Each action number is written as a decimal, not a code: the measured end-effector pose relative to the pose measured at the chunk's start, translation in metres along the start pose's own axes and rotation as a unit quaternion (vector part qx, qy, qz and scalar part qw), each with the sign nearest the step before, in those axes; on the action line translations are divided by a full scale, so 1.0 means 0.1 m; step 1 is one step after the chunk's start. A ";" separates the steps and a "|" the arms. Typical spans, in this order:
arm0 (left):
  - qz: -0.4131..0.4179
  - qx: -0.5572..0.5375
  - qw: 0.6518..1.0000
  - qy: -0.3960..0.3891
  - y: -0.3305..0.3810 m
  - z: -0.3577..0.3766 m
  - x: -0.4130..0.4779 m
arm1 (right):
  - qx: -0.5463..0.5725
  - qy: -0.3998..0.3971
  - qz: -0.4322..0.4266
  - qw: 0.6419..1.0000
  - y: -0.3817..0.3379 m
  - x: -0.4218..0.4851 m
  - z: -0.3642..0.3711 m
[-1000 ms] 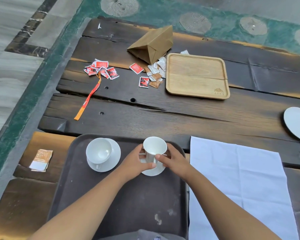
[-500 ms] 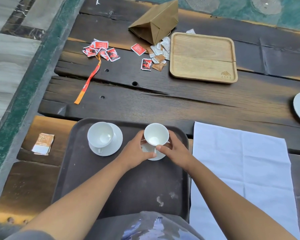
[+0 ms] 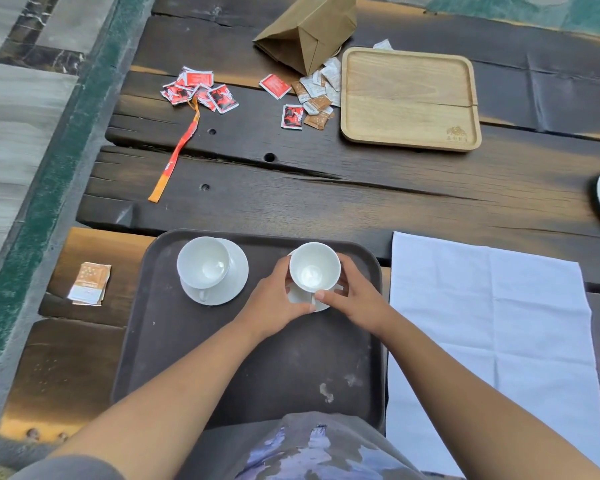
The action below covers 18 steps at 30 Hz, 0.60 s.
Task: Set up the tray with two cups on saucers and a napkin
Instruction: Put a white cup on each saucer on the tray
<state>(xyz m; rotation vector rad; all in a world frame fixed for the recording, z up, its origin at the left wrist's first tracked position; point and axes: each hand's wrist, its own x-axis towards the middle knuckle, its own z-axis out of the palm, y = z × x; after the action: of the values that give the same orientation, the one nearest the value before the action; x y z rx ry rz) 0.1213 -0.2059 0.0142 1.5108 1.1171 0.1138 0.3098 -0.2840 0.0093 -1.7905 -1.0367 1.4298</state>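
Left hand (image 3: 274,301) and right hand (image 3: 355,296) curl around a cup (image 3: 314,268) on its saucer (image 3: 297,296). Both forearms stretch forward over the tray (image 3: 194,341).

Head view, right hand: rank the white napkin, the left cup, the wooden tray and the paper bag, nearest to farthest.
1. White napkin, right beside the right hand, which grips the right cup.
2. Left cup, on the dark tray beyond the left hand.
3. Wooden tray, farther back on the table.
4. Paper bag, farthest back, left of the wooden tray.
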 end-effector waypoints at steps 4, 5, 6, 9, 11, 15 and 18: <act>0.001 0.011 1.000 0.001 -0.01 0.01 -0.01 | -0.012 0.001 0.000 1.000 0.01 -0.02 0.02; 0.001 0.014 1.000 0.002 -0.01 0.02 -0.02 | -0.012 0.001 -0.002 1.000 0.01 -0.02 0.03; 0.002 0.015 1.000 0.003 -0.01 0.02 -0.01 | -0.014 0.003 -0.003 1.000 0.02 -0.03 0.03; 0.002 0.022 1.000 0.005 -0.01 0.03 -0.01 | -0.019 0.005 -0.005 1.000 0.02 -0.03 0.03; 0.002 0.022 1.000 0.004 -0.02 0.03 -0.01 | -0.021 0.007 -0.003 1.000 0.03 -0.03 0.02; -0.001 0.023 1.000 0.000 -0.03 0.03 -0.01 | -0.021 0.018 0.001 1.000 0.03 -0.03 0.02; -0.007 0.015 1.000 -0.015 -0.02 0.01 -0.01 | -0.018 0.026 0.006 0.999 0.03 -0.02 0.03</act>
<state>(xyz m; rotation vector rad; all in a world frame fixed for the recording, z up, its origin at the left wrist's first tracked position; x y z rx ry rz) 0.1199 -0.2072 0.0128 1.5258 1.1094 0.0659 0.3071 -0.2874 0.0067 -1.8524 -1.0330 1.3712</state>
